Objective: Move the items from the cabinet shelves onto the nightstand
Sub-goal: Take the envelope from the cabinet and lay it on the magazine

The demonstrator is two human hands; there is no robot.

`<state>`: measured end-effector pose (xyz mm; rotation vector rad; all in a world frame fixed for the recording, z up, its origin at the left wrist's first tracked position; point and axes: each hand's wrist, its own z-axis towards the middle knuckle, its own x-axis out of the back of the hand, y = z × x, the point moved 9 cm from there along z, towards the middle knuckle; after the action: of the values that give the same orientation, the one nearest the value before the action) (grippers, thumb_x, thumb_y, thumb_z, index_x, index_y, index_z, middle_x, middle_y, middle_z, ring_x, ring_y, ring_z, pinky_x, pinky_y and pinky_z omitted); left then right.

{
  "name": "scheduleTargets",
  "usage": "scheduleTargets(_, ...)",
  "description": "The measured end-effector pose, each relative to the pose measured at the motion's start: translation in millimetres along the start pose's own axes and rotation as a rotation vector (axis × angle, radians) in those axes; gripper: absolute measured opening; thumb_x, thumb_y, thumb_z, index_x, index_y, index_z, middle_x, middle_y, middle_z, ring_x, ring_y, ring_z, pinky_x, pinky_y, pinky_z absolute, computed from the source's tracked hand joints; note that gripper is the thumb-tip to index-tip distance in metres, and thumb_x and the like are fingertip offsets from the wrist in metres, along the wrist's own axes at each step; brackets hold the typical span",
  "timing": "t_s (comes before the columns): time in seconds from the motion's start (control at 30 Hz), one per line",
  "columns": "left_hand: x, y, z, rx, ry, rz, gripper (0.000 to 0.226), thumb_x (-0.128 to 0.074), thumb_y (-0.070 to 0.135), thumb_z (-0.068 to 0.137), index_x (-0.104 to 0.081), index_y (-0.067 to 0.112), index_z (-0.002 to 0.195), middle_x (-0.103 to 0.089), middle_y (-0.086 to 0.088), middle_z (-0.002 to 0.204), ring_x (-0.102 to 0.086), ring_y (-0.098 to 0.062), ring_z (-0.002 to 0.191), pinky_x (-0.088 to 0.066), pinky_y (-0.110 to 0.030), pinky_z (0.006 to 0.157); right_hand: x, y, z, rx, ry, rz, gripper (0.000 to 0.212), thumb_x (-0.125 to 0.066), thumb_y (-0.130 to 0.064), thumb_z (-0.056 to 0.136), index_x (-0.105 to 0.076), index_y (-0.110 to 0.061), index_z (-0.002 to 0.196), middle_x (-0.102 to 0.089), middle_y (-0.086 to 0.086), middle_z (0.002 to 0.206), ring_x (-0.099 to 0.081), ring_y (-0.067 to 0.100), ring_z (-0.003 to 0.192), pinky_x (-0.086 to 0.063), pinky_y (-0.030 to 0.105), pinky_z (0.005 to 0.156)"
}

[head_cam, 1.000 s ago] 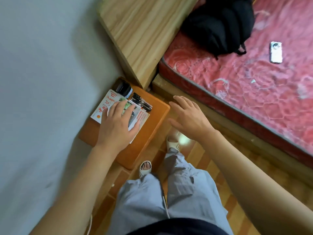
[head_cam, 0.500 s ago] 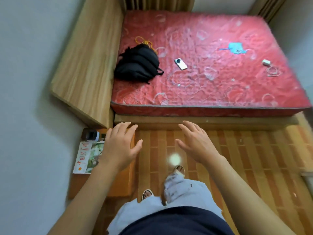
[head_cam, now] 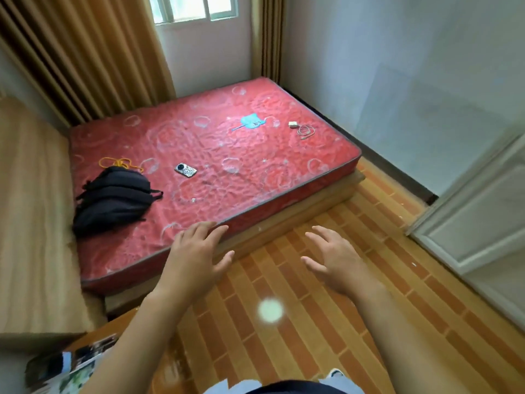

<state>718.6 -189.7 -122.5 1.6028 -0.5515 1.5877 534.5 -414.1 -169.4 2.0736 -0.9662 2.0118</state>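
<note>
The orange nightstand [head_cam: 125, 327] shows only as a corner at the bottom left, partly behind my left forearm. A booklet [head_cam: 76, 371] with a printed cover and a dark object beside it lie on it, both blurred. My left hand [head_cam: 196, 257] hovers with spread fingers over the near edge of the mattress, holding nothing. Empty too, my right hand [head_cam: 336, 260] floats with fingers apart above the floor. No cabinet shelves are in view.
A red mattress [head_cam: 255, 177] on a low wooden bed frame [head_cam: 287, 223] fills the middle, carrying a black backpack [head_cam: 113, 197], a phone [head_cam: 185, 169], a blue fan [head_cam: 251, 122] and a charger with cable [head_cam: 301, 128]. A wooden headboard [head_cam: 31, 211] is left, a white door [head_cam: 483, 211] right.
My view has swung up and to the right, away from the nightstand. My left hand has lifted off the booklet, and both hands now hang empty over the bed edge and floor.
</note>
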Motion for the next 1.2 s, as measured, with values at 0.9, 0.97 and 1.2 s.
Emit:
scheduleTargets(0.9,-67,638,215,-0.824,-0.148,-0.098,0.067,-0.032,0.074,0.09,-0.044,0.042,0.149,-0.043,0.01,0.157,-0.039,-0.018,0.145,-0.036,-0.049,0.119,251,490,-247,-0.712,0.425,0.194,0.068,-0.053,-0.062,0.1,-0.038,-0.031,0.16,-0.03,-0.009,0.168,-0.023,0.012,0.155,-0.019,0.035,0.126)
scheduleTargets(0.97,-78,675,222,-0.888,-0.17,-0.105,0.069,-0.032,0.074,0.09,-0.044,0.042,0.149,-0.043,0.009,0.157,-0.039,-0.019,0.145,-0.036,-0.05,0.119,258,507,-265,-0.765,0.444,0.195,0.067,-0.053,-0.06,0.101,-0.037,-0.031,0.16,-0.029,-0.01,0.169,-0.022,0.012,0.155,-0.017,0.033,0.125)
scheduleTargets(1.2,-108,796,250,-1.127,-0.177,-0.092,0.069,-0.032,0.071,0.091,-0.042,0.039,0.151,-0.044,0.009,0.156,-0.041,-0.017,0.143,-0.038,-0.045,0.116,297,564,-310,-0.947,0.526,0.159,0.066,-0.051,-0.056,0.104,-0.036,-0.029,0.162,-0.026,-0.008,0.17,-0.018,0.01,0.156,-0.015,0.035,0.128)
